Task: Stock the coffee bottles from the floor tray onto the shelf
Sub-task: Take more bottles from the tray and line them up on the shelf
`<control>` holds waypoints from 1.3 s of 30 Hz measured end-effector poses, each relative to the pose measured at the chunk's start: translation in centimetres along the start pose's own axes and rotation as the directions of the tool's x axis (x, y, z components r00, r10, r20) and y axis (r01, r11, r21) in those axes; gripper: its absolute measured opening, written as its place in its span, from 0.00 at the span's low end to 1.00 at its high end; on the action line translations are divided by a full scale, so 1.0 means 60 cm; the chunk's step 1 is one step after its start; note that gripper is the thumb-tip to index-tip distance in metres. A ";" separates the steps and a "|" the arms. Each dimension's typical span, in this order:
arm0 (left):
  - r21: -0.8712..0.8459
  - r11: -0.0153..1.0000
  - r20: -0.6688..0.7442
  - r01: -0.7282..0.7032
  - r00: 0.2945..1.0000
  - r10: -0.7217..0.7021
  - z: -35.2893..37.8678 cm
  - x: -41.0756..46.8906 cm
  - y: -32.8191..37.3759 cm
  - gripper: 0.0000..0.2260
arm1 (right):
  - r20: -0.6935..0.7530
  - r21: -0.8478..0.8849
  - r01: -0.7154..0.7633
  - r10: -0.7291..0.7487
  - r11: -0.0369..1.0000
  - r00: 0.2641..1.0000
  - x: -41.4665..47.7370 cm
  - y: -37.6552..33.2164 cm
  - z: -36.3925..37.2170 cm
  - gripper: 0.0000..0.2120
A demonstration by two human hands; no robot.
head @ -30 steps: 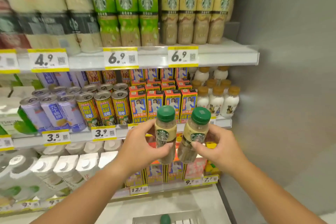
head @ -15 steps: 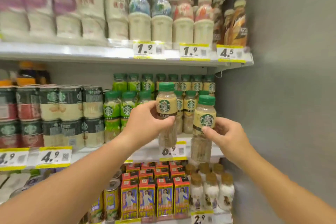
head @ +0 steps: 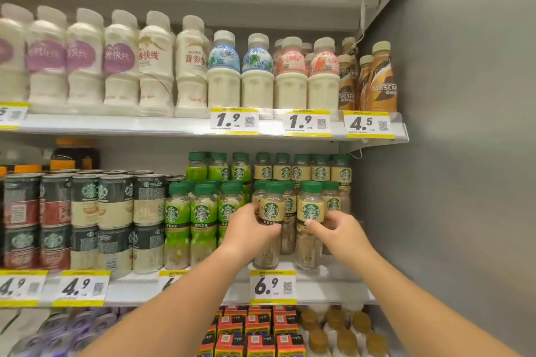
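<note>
Nearest the camera, two bare forearms are reaching up and forward to the shelf with the 6.9 price tag on its front edge. The left hand is wrapping its fingers around the left coffee bottle, and the right hand is clasping the right coffee bottle, thumb pressing across the label's lower edge. A second ago both bottles were being carried in open air in front of a lower shelf; half a second ago they were rising level with the beige row; now they are standing upright at the shelf front, their bases seemingly touching or all but touching the board, side by side and just ahead of the stocked beige bottles behind. That suggests the placing step for this pair is nearly finished, with only the release and perhaps a push back left. Just to the left, the green-label bottles are crowding close to the left hand, so the withdrawal is looking like the moment for care. The floor tray is lying out of view.
</note>
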State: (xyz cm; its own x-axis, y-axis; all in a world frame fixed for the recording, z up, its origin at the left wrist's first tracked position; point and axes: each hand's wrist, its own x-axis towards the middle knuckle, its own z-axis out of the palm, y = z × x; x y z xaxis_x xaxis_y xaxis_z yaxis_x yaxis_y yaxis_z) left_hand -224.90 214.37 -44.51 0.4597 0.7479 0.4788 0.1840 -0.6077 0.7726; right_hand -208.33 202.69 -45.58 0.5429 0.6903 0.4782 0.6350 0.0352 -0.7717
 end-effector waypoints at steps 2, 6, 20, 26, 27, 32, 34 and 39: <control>-0.012 1.000 -0.027 0.024 0.999 -0.024 0.007 -0.003 -0.009 0.09 | 0.012 0.001 -0.012 0.012 1.000 1.000 0.000 0.010 0.009 0.08; -0.022 0.999 -0.085 0.032 0.996 -0.034 0.017 -0.007 -0.020 0.08 | 0.019 0.018 0.001 -0.001 1.000 1.000 0.006 0.015 0.024 0.08; 0.223 0.970 -0.141 0.097 0.988 -0.066 0.040 -0.037 -0.053 0.10 | 0.102 -0.038 -0.022 0.026 0.999 0.994 -0.004 0.019 0.057 0.14; 0.304 0.945 -0.132 0.119 0.988 -0.081 0.029 -0.035 -0.054 0.13 | 0.139 -0.004 -0.015 0.015 1.000 0.990 0.002 0.016 0.079 0.13; 0.313 0.942 -0.132 0.125 0.987 -0.087 0.027 -0.035 -0.054 0.13 | 0.143 -0.004 -0.014 0.014 1.000 0.990 0.002 0.014 0.082 0.13; 0.347 0.928 -0.122 0.135 0.988 -0.098 0.023 -0.038 -0.043 0.14 | 0.128 -0.040 -0.012 0.017 0.999 0.992 -0.003 0.013 0.085 0.17; 0.356 0.923 -0.110 0.143 0.988 -0.111 0.020 -0.038 -0.037 0.14 | 0.124 -0.060 -0.014 0.021 0.998 0.992 -0.005 0.012 0.086 0.21; 0.454 0.884 -0.075 0.109 0.994 -0.084 0.008 -0.043 -0.022 0.19 | 0.116 -0.206 -0.012 0.037 0.979 0.993 -0.017 0.006 0.082 0.24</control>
State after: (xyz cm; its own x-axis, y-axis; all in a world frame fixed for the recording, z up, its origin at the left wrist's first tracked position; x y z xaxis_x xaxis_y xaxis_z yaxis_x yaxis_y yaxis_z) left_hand -225.92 213.10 -46.93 0.3765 0.8143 0.4417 0.6073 -0.5770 0.5461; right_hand -211.34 205.55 -48.42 0.4988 0.7700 0.3978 0.7277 -0.1226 -0.6749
